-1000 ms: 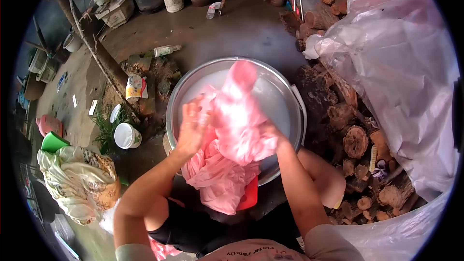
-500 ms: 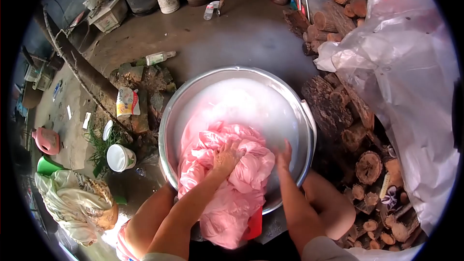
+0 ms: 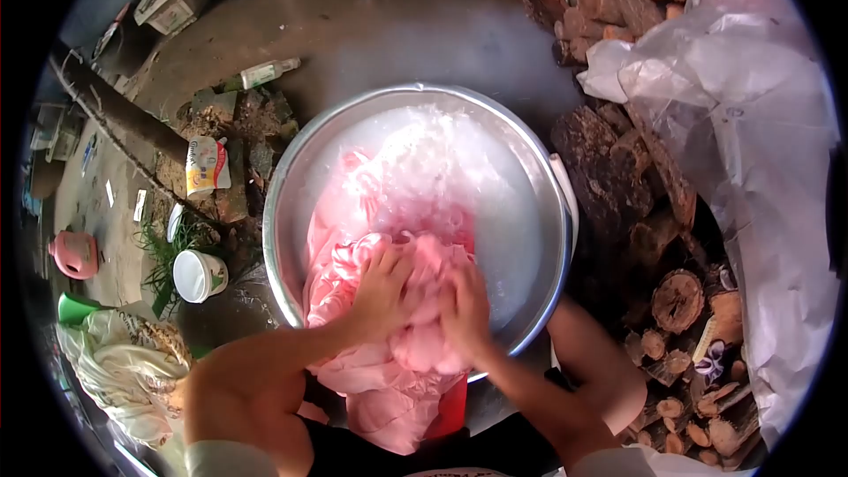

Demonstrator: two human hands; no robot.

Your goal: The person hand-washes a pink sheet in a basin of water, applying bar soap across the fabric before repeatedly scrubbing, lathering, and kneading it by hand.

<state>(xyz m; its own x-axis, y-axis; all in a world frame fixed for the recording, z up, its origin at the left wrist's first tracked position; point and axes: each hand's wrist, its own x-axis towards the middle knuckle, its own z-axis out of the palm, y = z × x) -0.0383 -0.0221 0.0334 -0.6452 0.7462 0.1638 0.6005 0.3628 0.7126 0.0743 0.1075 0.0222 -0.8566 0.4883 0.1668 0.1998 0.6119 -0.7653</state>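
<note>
Wet pink cloth (image 3: 424,349) lies bunched in a large metal basin (image 3: 281,238) of cloudy water, with part of it hanging over the near rim. My left hand (image 3: 382,296) grips the bunch from the left, its fingers pressed into the folds. On the other side, my right hand (image 3: 465,307) closes on the same bunch, slightly blurred. Under the cloth, the edge of a red board (image 3: 449,411) shows at the near rim. Foamy water (image 3: 433,146) is stirred up beyond the hands.
Cut logs (image 3: 678,300) and a plastic sheet (image 3: 777,238) are to the right. At the left stand a white tub (image 3: 200,276), a pink jug (image 3: 75,254) and a filled sack (image 3: 124,380). A bottle (image 3: 269,73) lies beyond bricks; a branch (image 3: 132,150) leans there.
My right hand has moved left from the basin's right side onto the pink cloth. My left hand has shifted slightly left, and the water beyond the cloth is now splashing. The view has shifted.
</note>
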